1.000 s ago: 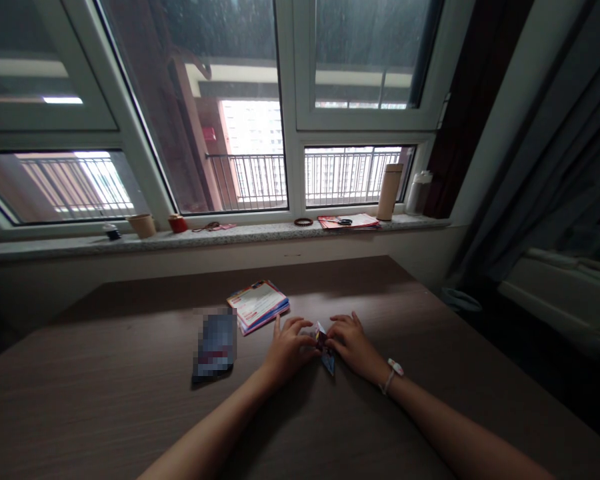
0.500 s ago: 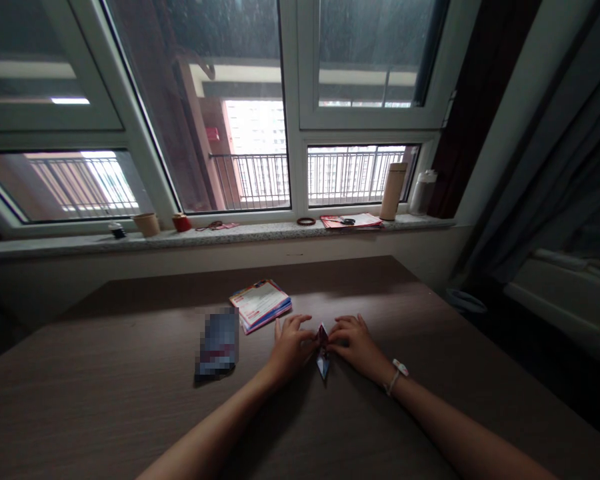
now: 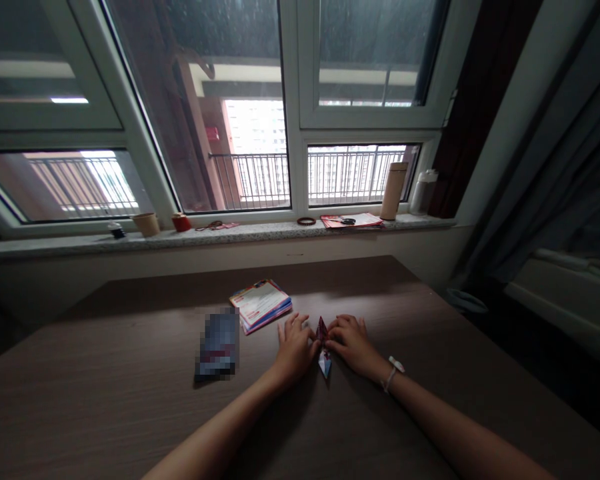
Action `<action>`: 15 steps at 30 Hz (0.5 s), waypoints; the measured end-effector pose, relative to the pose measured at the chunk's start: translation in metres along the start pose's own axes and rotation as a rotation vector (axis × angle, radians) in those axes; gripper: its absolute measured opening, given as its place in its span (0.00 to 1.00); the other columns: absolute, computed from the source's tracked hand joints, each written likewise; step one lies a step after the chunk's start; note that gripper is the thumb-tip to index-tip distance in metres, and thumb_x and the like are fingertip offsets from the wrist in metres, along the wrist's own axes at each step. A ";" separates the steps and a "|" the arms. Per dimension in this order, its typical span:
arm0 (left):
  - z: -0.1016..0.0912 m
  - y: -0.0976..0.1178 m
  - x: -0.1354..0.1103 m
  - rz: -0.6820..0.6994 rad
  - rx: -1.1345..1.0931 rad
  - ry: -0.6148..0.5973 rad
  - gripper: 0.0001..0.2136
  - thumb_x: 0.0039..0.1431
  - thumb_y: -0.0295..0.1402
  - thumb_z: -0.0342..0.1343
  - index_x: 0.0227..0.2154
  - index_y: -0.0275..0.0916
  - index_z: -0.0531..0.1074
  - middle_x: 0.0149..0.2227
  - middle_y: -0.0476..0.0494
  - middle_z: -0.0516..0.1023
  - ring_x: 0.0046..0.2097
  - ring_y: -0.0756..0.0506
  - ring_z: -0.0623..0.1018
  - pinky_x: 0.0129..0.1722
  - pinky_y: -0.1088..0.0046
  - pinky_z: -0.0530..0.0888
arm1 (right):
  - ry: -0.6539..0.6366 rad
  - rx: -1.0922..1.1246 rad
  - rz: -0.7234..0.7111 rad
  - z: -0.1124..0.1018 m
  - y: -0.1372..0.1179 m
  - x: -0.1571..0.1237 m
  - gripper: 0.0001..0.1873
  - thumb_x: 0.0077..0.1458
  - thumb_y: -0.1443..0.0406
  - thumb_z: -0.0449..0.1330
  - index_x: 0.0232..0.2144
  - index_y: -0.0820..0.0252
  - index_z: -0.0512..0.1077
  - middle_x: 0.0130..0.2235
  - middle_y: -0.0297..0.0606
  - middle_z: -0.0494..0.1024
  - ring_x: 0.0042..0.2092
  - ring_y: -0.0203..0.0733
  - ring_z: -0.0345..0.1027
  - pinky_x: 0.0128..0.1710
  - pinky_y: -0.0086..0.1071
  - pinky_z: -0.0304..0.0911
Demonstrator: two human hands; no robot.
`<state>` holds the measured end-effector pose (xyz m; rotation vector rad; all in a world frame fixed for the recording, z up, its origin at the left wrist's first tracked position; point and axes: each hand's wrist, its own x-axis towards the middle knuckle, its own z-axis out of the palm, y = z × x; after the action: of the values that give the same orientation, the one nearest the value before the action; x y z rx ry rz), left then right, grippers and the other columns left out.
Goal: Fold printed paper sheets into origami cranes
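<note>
A small folded paper piece [image 3: 323,347], dark red on top and pale blue at its lower tip, lies on the brown wooden table [image 3: 130,413]. My left hand [image 3: 295,348] presses on its left side with the fingers curled. My right hand [image 3: 351,343], with a bracelet at the wrist, pinches its right side. Both hands meet over the paper near the table's middle.
A stack of coloured paper sheets [image 3: 261,305] lies just beyond my left hand, and a blurred dark object [image 3: 218,344] rests to its left. The windowsill holds a paper cup [image 3: 147,224], a red pot [image 3: 181,222], papers [image 3: 353,220], a tall flask [image 3: 395,181] and a bottle [image 3: 421,192].
The paper piece has turned from a slant to nearly straight and looks narrower. Both hands have closed in on it and shifted slightly forward.
</note>
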<state>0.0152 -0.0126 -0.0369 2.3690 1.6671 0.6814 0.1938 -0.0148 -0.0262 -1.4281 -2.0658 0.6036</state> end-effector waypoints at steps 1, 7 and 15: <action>0.000 -0.001 0.000 0.003 -0.008 0.010 0.02 0.56 0.29 0.58 0.33 0.40 0.73 0.58 0.39 0.66 0.64 0.34 0.56 0.60 0.38 0.50 | 0.005 0.006 0.012 0.000 0.000 0.000 0.08 0.56 0.61 0.58 0.29 0.52 0.76 0.45 0.35 0.76 0.57 0.50 0.54 0.61 0.56 0.26; -0.004 -0.003 0.000 0.002 -0.027 0.068 0.09 0.53 0.32 0.62 0.39 0.43 0.75 0.59 0.39 0.64 0.63 0.35 0.57 0.60 0.43 0.55 | 0.043 0.044 0.006 -0.001 0.004 -0.001 0.10 0.57 0.61 0.57 0.28 0.49 0.77 0.45 0.31 0.78 0.60 0.50 0.53 0.60 0.59 0.20; -0.008 0.000 0.000 -0.027 0.011 0.037 0.05 0.53 0.36 0.63 0.33 0.44 0.78 0.62 0.40 0.61 0.64 0.33 0.55 0.59 0.40 0.52 | 0.071 0.013 -0.011 -0.003 -0.001 -0.002 0.09 0.55 0.60 0.58 0.26 0.51 0.77 0.42 0.32 0.80 0.60 0.50 0.53 0.60 0.59 0.17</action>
<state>0.0117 -0.0135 -0.0296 2.3511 1.7185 0.7176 0.1961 -0.0164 -0.0235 -1.4097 -2.0098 0.5525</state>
